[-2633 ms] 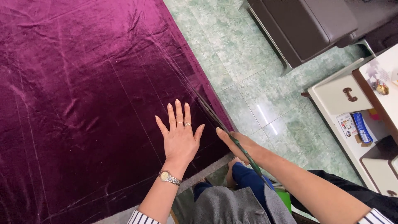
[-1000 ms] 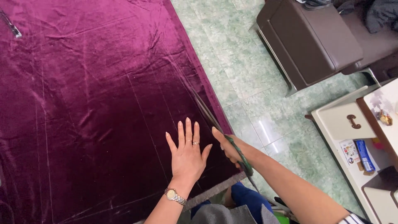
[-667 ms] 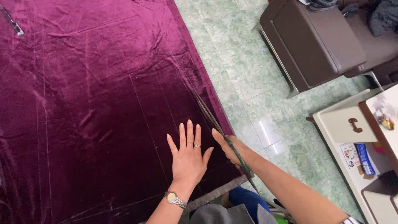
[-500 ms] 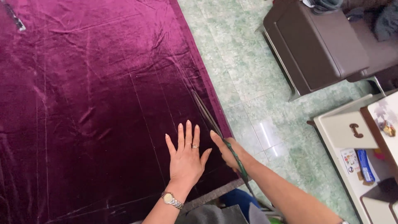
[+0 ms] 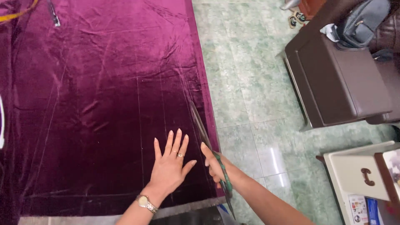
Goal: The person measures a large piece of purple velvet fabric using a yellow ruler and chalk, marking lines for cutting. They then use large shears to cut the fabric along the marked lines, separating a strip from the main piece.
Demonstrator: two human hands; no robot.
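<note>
Purple velvet cloth (image 5: 104,104) is lying under the flat, spread left hand (image 5: 170,166); the right hand (image 5: 214,166), gripping long scissors (image 5: 208,146), is advancing farther along the edge.

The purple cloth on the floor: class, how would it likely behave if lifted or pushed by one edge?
The purple cloth would probably flop and drape, since it lies flat with soft creases. Pushed, it would likely bunch, not slide whole; the left hand presses it flat. Its sheen suggests a napped pile, perhaps slippery on the glossy tiles.
</note>
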